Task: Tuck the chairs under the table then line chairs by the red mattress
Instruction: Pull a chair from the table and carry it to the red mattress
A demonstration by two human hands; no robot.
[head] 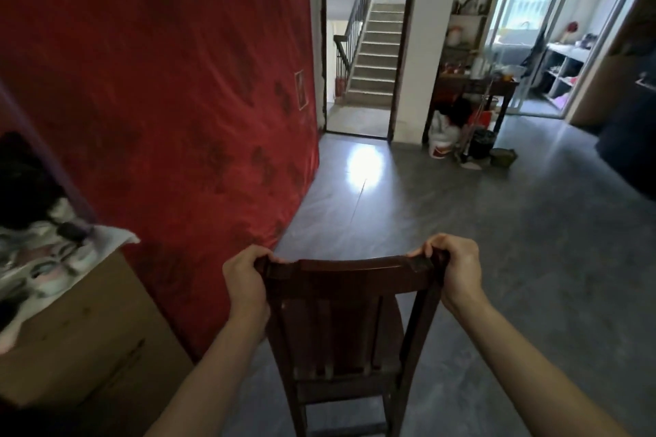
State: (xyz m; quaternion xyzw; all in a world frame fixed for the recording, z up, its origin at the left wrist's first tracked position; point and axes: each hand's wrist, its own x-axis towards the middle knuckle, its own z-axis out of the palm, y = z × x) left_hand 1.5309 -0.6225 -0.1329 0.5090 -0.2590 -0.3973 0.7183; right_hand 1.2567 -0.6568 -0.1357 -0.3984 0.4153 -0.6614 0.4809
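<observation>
Both forearms reach forward and down; the left hand (245,280) wraps its fingers (262,255) over the left top corner of the dark brown slatted wooden chair (349,323), and the right hand (456,271) clenches the right corner likewise. The chair stands on the grey floor (514,241) just beside the upright red mattress (159,99), its back toward the person; its legs are cut off by the frame's lower edge, and the seat is mostly hidden behind the backrest.

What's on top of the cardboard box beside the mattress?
A crumpled patterned cloth drapes over the top of the cardboard box. Anything under the cloth is hidden.
</observation>
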